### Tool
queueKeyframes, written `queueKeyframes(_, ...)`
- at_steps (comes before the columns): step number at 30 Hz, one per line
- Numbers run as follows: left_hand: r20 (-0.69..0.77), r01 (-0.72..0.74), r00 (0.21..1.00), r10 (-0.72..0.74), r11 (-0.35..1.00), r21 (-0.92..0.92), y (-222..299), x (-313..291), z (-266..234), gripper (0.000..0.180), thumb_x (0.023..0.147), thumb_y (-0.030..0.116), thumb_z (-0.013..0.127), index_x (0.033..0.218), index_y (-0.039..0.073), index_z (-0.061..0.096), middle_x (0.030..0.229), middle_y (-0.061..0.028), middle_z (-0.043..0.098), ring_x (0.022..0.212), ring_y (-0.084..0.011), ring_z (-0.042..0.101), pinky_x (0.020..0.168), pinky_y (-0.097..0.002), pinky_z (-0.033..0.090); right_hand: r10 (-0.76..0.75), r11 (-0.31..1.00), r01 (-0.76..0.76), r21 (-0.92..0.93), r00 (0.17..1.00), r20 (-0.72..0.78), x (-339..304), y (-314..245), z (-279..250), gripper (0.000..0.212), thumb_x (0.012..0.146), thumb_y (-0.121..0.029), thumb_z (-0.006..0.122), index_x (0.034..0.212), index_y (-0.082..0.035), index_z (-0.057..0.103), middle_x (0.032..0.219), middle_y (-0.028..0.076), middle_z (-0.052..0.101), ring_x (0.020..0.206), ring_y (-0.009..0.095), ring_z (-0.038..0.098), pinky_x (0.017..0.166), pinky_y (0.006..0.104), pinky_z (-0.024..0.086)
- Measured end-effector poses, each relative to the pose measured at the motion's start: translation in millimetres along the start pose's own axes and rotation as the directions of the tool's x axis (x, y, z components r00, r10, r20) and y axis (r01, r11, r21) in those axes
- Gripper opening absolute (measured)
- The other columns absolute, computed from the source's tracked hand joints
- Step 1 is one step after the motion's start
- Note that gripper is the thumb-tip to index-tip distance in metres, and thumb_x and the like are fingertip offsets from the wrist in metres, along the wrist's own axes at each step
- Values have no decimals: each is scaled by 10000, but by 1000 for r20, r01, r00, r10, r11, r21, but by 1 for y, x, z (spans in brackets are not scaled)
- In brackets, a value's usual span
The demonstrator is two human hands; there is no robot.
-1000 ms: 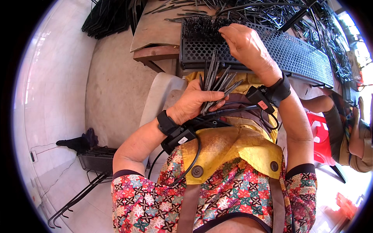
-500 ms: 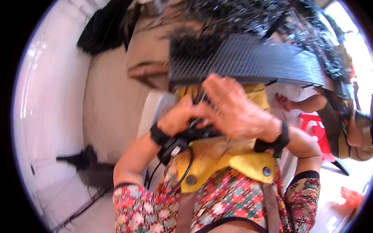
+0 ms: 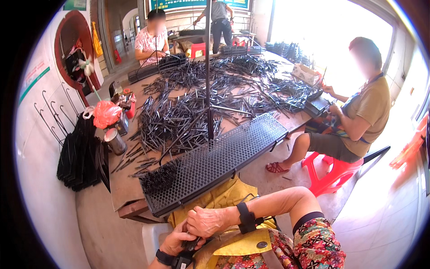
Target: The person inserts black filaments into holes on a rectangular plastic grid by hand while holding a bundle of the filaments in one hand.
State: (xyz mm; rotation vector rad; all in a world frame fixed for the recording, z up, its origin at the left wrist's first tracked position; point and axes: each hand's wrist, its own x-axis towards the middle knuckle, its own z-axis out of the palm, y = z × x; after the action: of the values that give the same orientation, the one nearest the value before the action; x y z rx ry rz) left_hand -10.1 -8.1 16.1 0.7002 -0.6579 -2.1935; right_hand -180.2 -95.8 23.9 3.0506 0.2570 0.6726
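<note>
Low in the view, my left hand (image 3: 174, 240) is closed around a small bundle of black bristles (image 3: 191, 243). My right hand (image 3: 207, 222) lies against it, its fingers curled over the top of the bundle; what they grip is hidden. Just beyond both hands, a long black perforated board (image 3: 233, 145) slants along the table's near edge. Dense black bristle tufts (image 3: 162, 177) stand on its left end. A yellow apron (image 3: 210, 199) covers my lap beneath the hands.
Loose black bristle bundles (image 3: 174, 121) are heaped across the wooden table (image 3: 123, 190). An upright dark pole (image 3: 208, 67) rises behind the board. A metal can (image 3: 115, 141) stands at the left edge. A co-worker (image 3: 367, 98) sits right on a red stool (image 3: 331, 172); two others are farther back.
The view has swung up and now takes in the table and room. My hands appear lower and farther left, still together; the board appears more slanted.
</note>
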Motion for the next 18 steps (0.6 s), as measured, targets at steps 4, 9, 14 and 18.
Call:
queueKeyframes(4,2,-44,999,45,992,-122,-5,-2,-1,763,804,519,516,1342,32,281,964,-263,553,739,-343,607,639,-412,520,27,991,-42,129,993,116,-1,6,-3,325,774,-286,579,779,31,509,728,131,533,668,295,532,559,395,451)
queueKeyframes(9,-24,-88,996,85,935,-343,-8,0,-10,892,821,733,264,1407,61,247,974,-292,575,725,-371,601,688,-504,505,241,806,-114,581,960,-146,-4,10,7,281,803,-124,558,995,76,506,902,229,617,835,365,611,689,408,508)
queueKeyframes(14,88,-213,956,280,869,-446,-18,3,-43,768,855,701,226,1301,111,430,894,-215,615,672,-319,591,705,-505,482,593,287,-437,852,780,200,-2,6,10,404,804,-117,554,1168,25,450,799,160,629,697,250,625,611,344,484)
queueKeyframes(18,-195,-447,864,464,886,125,-9,3,-13,488,858,358,568,1206,26,490,1043,-130,586,938,-251,569,835,-418,449,620,65,-465,883,712,330,-6,14,20,389,782,-152,591,1123,18,513,783,43,598,657,101,530,566,275,459)
